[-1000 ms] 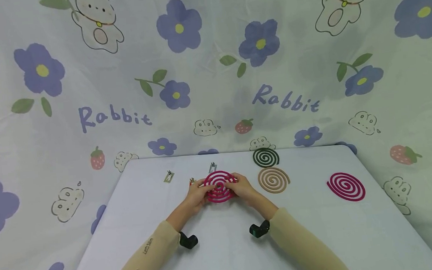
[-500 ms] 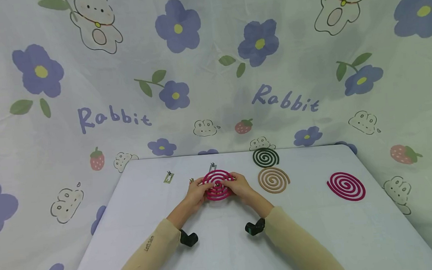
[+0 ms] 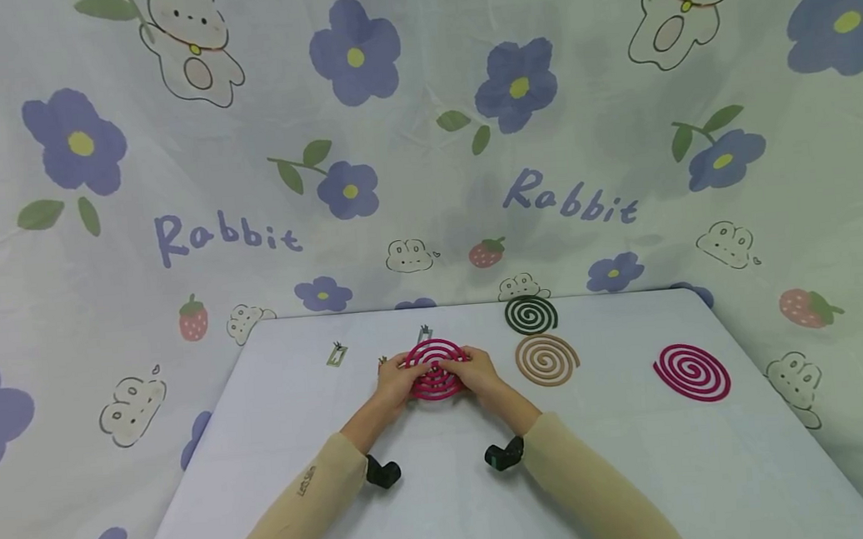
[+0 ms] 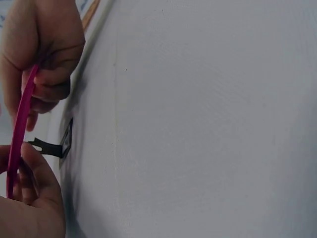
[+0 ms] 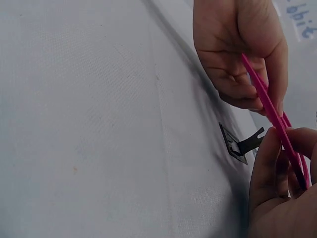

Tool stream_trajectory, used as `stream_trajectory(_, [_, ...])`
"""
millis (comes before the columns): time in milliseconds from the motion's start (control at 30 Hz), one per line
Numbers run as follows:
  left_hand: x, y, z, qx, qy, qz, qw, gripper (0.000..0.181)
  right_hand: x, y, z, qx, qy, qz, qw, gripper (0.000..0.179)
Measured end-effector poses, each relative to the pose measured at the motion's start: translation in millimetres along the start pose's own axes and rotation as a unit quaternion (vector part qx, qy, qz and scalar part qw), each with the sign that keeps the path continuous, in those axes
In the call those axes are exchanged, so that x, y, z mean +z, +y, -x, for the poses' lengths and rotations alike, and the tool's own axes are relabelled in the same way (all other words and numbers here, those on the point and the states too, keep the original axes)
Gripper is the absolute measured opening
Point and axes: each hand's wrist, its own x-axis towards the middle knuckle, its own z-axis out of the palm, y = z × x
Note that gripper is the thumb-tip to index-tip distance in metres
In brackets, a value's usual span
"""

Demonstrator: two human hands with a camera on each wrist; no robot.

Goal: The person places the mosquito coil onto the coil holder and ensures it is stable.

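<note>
Both hands hold a magenta mosquito coil tilted up over the table, thumbs on the near face close to the centre. My left hand grips its left side; my right hand pinches the right side. From the wrists, the coil appears edge-on between the fingers. A metal coil stand with a raised, notched prong appears close beside the coil in the wrist views. Whether the prong touches the coil cannot be told. Behind the hands are another stand and one mostly hidden by the left hand.
A loose stand lies at the back left. Right of the hands lie a dark green coil and a tan coil. Another magenta coil is farther right. A printed curtain hangs behind the white table.
The held coil has shifted slightly up and left from one second ago, then stays nearly still. My forearms have drawn a little closer together. Both hands keep their hold.
</note>
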Motion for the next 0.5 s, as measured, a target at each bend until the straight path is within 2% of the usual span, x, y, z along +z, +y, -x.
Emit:
stream_trajectory(367, [4.2,3.2,-10.0,0.01,0.02,-0.052,0.9984,0.046,-1.9,-0.7,-8.6,-0.002,0.018,0.007,0.9998,0.04])
stream_trajectory(500, [1.1,-0.1,-8.9,-0.004,0.025,-0.062,0.9977,0.047,1.7,5.5,-8.7,-0.003,0.013,0.017,0.9998,0.041])
